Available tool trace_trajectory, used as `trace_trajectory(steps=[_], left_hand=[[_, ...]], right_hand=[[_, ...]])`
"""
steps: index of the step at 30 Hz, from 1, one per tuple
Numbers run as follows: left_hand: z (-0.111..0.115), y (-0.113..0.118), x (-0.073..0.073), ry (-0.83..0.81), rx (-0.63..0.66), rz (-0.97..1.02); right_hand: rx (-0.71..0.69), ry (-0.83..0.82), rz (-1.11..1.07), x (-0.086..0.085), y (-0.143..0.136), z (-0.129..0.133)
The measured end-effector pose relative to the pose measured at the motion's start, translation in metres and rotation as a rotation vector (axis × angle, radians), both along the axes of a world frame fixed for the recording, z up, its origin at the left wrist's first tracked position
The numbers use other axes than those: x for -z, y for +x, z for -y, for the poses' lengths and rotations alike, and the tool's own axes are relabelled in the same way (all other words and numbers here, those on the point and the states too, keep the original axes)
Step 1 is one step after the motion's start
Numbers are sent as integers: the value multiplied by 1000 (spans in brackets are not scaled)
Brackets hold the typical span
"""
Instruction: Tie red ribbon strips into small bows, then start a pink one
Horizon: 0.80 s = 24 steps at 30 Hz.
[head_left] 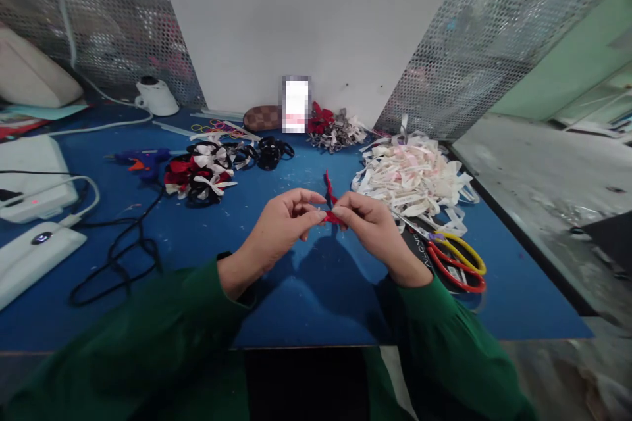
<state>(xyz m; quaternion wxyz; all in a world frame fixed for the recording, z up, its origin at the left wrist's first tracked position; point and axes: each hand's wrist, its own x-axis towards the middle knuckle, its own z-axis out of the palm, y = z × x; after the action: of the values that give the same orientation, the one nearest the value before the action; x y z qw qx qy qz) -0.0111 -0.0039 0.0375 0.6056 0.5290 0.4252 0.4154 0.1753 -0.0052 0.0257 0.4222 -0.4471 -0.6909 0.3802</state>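
Red ribbon (330, 187) held above the tabletop (306, 319), between left hand (276, 229) and right hand (369, 222); fingers of both pinched close on it from opposite sides, apparently steadying so narrow a strip

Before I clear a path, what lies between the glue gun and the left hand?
In the head view, red, white and black bows lie nearest the glue gun, then blue tabletop toward the left hand.

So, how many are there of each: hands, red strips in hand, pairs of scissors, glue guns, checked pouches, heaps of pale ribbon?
Hands, left hand and right hand: 2
Held red strip: 1
Scissors: 1
Glue gun: 1
Checked pouch: 1
Pale ribbon heap: 1
Total: 7
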Motion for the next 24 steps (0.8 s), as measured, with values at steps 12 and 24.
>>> trace_trajectory(steps=[12, 24], left_hand=[[0, 3, 2, 57, -42, -49], [-1, 2, 8, 93, -25, -179]], right_hand=[[9, 19, -13, -1, -2, 0], [102, 165, 101, 9, -4, -1]])
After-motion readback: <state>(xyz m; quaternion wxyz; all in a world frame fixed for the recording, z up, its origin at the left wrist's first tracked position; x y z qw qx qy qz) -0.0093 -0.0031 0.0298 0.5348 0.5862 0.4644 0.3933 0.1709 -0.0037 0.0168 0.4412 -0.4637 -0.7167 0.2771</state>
